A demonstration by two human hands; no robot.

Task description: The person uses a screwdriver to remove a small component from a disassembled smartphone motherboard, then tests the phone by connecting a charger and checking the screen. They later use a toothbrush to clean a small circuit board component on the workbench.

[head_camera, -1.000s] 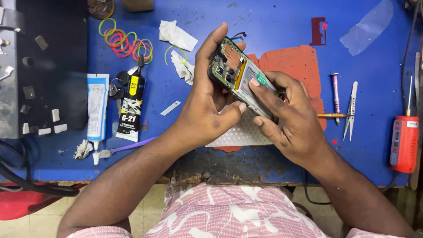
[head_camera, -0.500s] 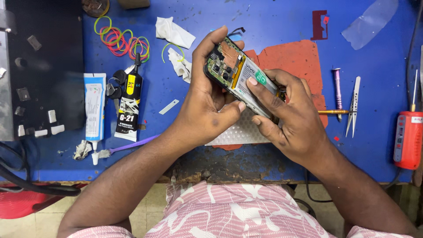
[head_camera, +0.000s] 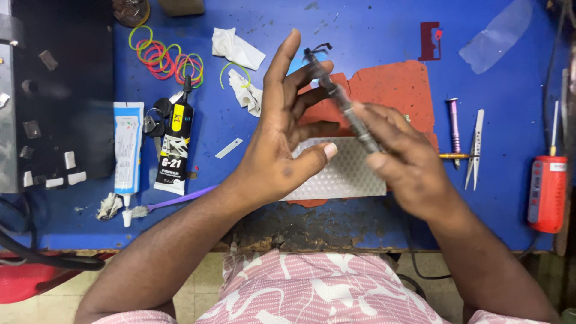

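Observation:
An opened phone is turned edge-on, so it shows as a thin dark bar with a small cable at its top end. My right hand grips its lower part. My left hand is open just to the left of it, fingers spread and curled towards the phone's edge, with the thumb stretched out below. Both hands hover over a red mat and a white textured sheet on the blue table.
On the right lie a pink-handled tool, tweezers and a red device. To the left are a black glue tube, a white tube, rubber bands, tissues, a purple brush and a black tray.
The phone has turned from face-up to edge-on. My left hand has let go of it and opened, while my right hand keeps hold.

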